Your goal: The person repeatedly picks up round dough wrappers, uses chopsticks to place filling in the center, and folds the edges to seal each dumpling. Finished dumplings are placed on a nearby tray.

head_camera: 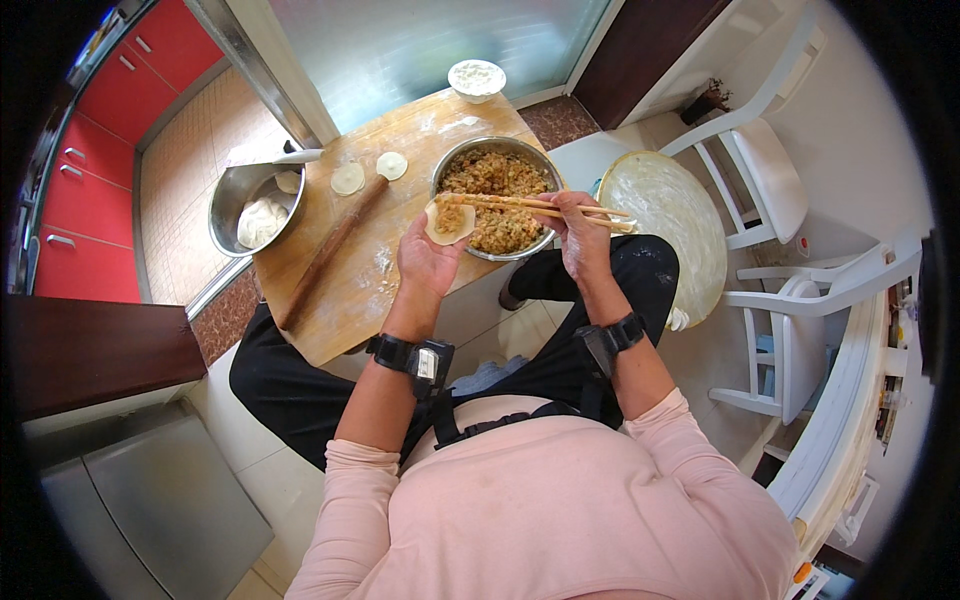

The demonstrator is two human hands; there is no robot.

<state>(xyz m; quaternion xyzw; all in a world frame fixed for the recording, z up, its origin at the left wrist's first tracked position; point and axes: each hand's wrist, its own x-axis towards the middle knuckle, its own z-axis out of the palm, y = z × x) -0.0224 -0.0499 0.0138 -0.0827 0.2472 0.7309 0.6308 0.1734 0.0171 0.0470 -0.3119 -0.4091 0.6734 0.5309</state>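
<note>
On my left hand (429,259) lies a round dough wrapper (460,235), held by its edge, with a lump of minced filling (448,218) on it. My right hand (581,236) grips a pair of wooden chopsticks (517,202), whose food-coated tips touch the filling. Just beyond both hands a steel bowl (556,169) of the same minced filling stands on the wooden board (352,300). Two more flat wrappers (348,178) lie on the board to the left. A wooden rolling pin (330,259) rests slantwise near them.
At the board's left is a steel pot (294,217) with dough inside and a white-handled knife (296,157) across its rim. A white bowl of flour (477,79) sits at the far corner. Right of my knee is a round floured tray (667,225), near white chairs (769,180).
</note>
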